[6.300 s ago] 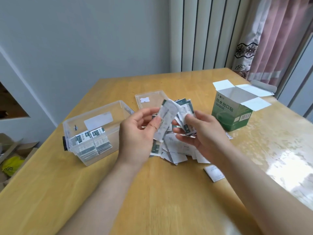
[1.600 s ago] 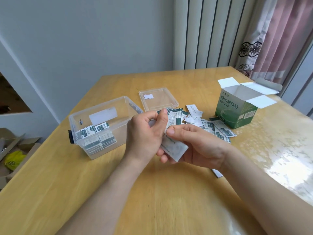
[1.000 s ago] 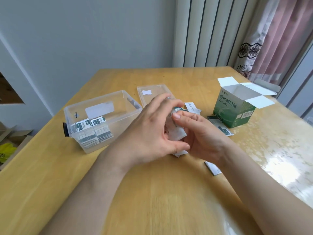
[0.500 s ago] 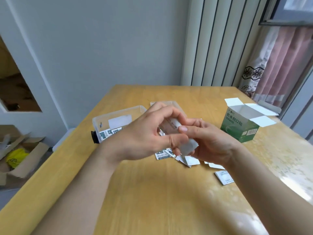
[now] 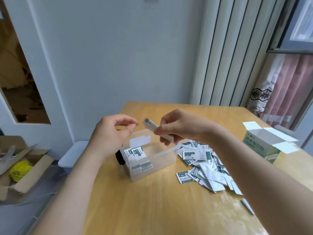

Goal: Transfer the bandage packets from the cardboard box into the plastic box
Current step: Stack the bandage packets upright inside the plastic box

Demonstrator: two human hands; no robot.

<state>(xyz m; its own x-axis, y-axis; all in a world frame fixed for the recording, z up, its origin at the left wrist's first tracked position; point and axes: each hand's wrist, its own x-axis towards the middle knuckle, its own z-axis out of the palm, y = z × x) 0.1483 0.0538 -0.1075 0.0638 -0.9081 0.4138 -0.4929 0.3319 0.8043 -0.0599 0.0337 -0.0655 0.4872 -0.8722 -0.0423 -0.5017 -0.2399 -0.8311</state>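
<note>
Holding a pinched stack of bandage packets (image 5: 153, 127) above the plastic box (image 5: 152, 160), right hand (image 5: 183, 128) risks fanning them out; left hand (image 5: 111, 133) beside it loosely open, empty.

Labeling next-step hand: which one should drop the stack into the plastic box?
Right. The right hand pinches the packet stack above the plastic box; the left hand is empty.
</note>
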